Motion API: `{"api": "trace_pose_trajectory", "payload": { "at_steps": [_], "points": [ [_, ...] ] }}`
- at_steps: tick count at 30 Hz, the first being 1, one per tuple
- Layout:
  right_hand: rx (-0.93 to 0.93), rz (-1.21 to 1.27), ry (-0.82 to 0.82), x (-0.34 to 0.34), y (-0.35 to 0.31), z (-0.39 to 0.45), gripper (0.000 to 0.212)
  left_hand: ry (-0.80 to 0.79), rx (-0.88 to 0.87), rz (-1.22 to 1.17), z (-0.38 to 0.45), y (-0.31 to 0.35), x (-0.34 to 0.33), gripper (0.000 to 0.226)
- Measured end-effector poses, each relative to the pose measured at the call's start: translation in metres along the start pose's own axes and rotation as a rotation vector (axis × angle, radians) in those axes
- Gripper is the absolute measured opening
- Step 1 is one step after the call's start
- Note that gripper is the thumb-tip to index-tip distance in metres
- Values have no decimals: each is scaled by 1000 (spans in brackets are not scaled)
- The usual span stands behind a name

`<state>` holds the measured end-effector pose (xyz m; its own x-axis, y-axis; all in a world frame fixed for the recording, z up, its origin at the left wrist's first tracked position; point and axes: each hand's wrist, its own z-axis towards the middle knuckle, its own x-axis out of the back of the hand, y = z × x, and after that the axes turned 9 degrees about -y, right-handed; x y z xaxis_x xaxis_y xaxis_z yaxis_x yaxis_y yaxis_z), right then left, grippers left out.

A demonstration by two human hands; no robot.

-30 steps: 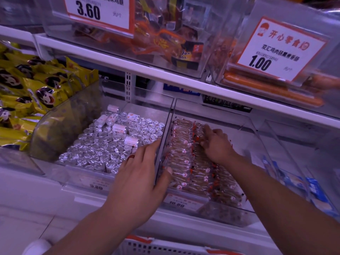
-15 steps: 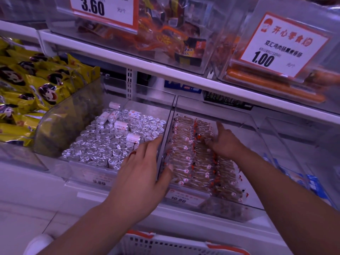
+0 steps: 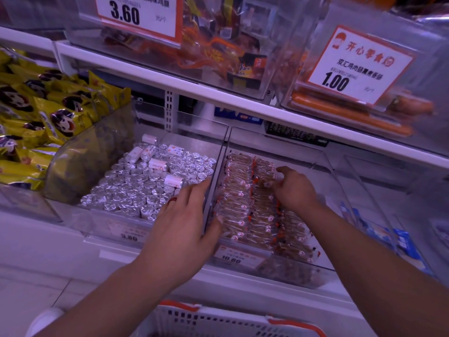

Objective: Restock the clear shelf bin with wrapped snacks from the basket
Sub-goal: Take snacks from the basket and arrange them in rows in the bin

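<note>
Wrapped snacks point(image 3: 245, 210) are lying in neat rows inside the clear shelf bin point(image 3: 323, 171), which is sitting on the lower shelf beside a bin of silver foil rolls point(image 3: 145, 188). The right hand point(image 3: 294, 190) is resting on the snacks with its fingers curled down onto the packets; compared with a second ago it has been sliding a little toward the back and right of the rows, so it seems to be pressing and straightening them, not bringing new ones. I cannot tell if it is pinching one packet or only pushing. The left hand point(image 3: 184, 229) is staying in the same place, fingers spread and straight over the divider wall, thumb touching the front snacks, steadying the bin. This suggests the current load is being settled, and another trip to the basket point(image 3: 218, 317) is probably coming. The basket is cut off at the bottom edge, so its content is hidden. The back part of the bin looks unfilled, but reflections are making this hard to judge.
</note>
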<state>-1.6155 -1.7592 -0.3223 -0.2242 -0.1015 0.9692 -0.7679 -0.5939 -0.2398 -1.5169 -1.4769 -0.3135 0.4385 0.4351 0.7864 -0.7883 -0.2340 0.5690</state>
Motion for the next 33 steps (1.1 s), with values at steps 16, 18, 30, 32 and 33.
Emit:
{"api": "trace_pose_trajectory", "payload": {
  "at_steps": [16, 18, 30, 32, 33],
  "points": [
    [490, 399, -96, -50, 11, -274, 20, -108, -502, 105, -113, -26, -62, 30],
    [331, 276, -700, -108, 20, -312, 24, -498, -413, 169, -159, -48, -94, 30],
    [-26, 140, -1202, -329, 5, -383, 62, -1287, 195, 209, -256, -139, -208, 72],
    [6, 63, -1198, -350, -5, -398, 77, -1283, 263, 285, -270, -147, -223, 88],
    [-24, 40, -1196, -357, -8, -403, 87, -1281, 285, 364, -277, -150, -230, 89]
  ]
}}
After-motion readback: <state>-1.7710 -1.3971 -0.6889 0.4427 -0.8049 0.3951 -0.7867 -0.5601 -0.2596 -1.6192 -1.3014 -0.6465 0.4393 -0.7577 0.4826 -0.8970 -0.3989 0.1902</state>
